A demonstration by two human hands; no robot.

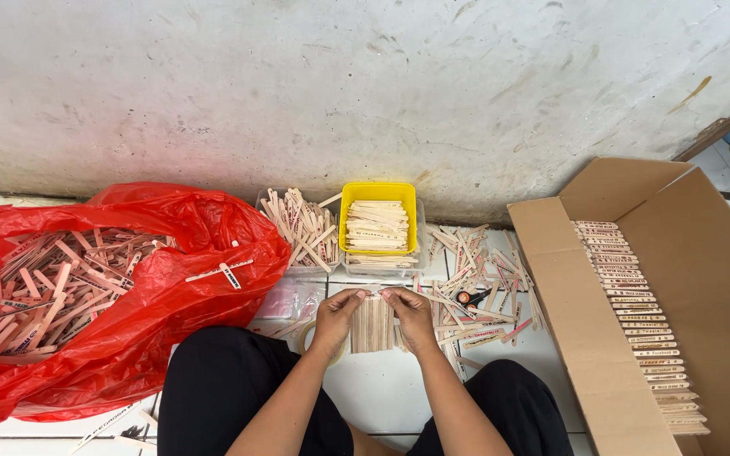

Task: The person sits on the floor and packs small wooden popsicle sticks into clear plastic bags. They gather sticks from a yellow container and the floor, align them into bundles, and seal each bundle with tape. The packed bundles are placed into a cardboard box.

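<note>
- Between your knees, over the white tile floor (382, 397), your left hand (335, 317) and right hand (409, 314) are both closed on a flat row of wooden sticks (372, 325), each pinching one top corner.
- Keep your thumbs level and press inward evenly; judged from the hold, thin smooth slats like these will fan or slide if one side slackens.
- Square the ends before you shift the row.
- Just beyond, a yellow tub (378, 192) holds stacked sticks; a clear tub (302, 226) beside it holds jumbled ones.
- Loose sticks (483, 279) and black-handled scissors (469, 297) lie to your right.
- A crinkled red plastic bag (171, 295) sits left, full of sticks.
- A cardboard box (576, 338) stands right, with printed sticks ranked on edge inside.
</note>
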